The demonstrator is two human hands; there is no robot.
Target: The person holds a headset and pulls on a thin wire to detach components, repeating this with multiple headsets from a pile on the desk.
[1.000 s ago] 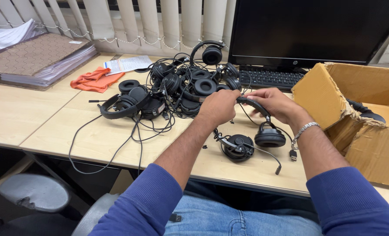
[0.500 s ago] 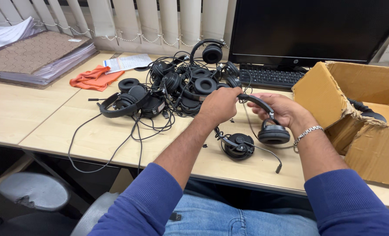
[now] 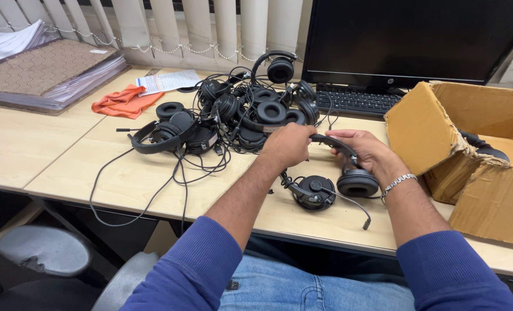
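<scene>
Your left hand (image 3: 291, 145) and right hand (image 3: 368, 151) each gripping black wired headset (image 3: 348, 173) headband, earcups over pale wooden tabletop (image 3: 49, 155), tangled black headset pile (image 3: 239, 115) just behind.

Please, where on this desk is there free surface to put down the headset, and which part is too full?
Bare wood lies on the desk's left part, between the orange cloth, the paper stack and the front edge. A smaller patch lies before the headset held by the left hand and right hand. The headset pile and cardboard box crowd the rest.
</scene>
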